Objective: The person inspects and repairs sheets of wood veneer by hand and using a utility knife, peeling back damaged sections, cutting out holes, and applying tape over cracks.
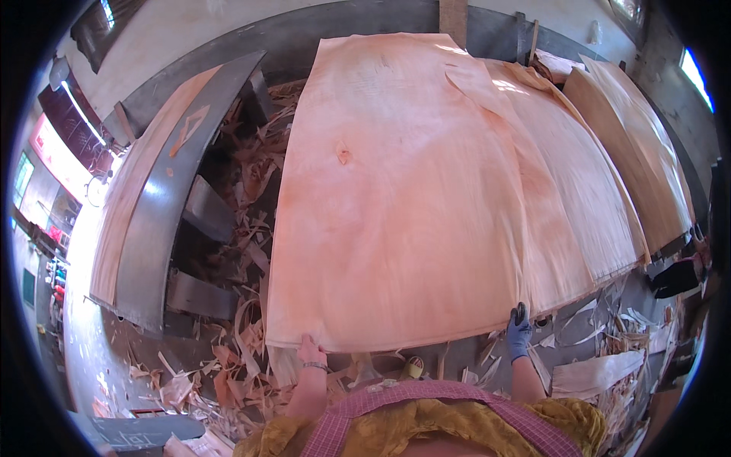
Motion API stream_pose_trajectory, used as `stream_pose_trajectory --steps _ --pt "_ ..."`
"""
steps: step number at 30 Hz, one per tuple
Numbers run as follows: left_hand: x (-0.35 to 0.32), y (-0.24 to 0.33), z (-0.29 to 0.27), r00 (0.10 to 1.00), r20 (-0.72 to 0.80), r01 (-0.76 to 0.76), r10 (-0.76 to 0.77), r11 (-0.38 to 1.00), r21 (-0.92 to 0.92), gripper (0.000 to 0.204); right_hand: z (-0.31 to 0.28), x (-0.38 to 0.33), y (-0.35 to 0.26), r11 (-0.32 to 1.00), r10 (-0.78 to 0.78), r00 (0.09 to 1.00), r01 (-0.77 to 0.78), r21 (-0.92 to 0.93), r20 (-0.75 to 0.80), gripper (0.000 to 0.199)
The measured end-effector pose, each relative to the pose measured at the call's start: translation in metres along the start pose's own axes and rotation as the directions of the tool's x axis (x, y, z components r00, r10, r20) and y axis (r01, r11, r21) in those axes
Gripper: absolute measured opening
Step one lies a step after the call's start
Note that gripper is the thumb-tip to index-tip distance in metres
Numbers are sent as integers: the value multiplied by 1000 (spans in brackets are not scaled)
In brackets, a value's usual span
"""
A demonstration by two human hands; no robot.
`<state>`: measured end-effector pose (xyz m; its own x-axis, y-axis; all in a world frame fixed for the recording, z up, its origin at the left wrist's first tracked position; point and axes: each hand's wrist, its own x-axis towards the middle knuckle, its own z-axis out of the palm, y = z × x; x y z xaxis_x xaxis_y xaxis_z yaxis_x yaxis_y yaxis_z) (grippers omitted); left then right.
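Note:
A large, pale orange sheet of wood veneer [396, 228] spreads in front of me, with a small torn spot [343, 154] left of its middle. My left hand [311, 352], bare with a band at the wrist, is closed on the near edge close to the left corner. At the near right corner, my right hand [519, 337] grips the edge in a blue-grey glove with dark fingertips. Beside that hand, more veneer sheets [567, 152] lie overlapping to the right, partly under the big sheet. What supports the big sheet is hidden.
At the left stands a long dark bench [171, 183] with narrow veneer strips [145, 167] on it. Veneer scraps [244, 305] litter the floor between and around the benches. Another veneer stack [636, 145] is at the far right. A yellow-green shoe [413, 369] shows below the sheet.

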<state>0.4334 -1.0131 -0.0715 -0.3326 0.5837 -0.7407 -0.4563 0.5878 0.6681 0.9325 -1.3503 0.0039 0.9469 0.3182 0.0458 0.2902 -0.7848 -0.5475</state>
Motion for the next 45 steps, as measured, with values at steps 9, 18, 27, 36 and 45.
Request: stream_pose_trajectory --steps 9,18,27,36,45 --pt "9 9 36 989 -121 -91 86 995 -39 21 18 16 -15 998 -61 998 61 -23 -10 45" --pt "29 -8 8 989 -28 -148 146 987 -60 27 33 29 -3 987 -153 988 154 -53 25 53" --pt "-4 2 -6 979 -36 -196 198 979 62 18 49 18 20 981 -190 974 194 -23 125 50" --pt "-1 4 -23 986 -112 -116 126 989 95 15 52 -9 19 990 -125 980 134 -45 156 49" --pt "-2 8 -15 990 -130 -36 47 995 88 19 57 -10 37 983 -171 978 160 96 121 50"
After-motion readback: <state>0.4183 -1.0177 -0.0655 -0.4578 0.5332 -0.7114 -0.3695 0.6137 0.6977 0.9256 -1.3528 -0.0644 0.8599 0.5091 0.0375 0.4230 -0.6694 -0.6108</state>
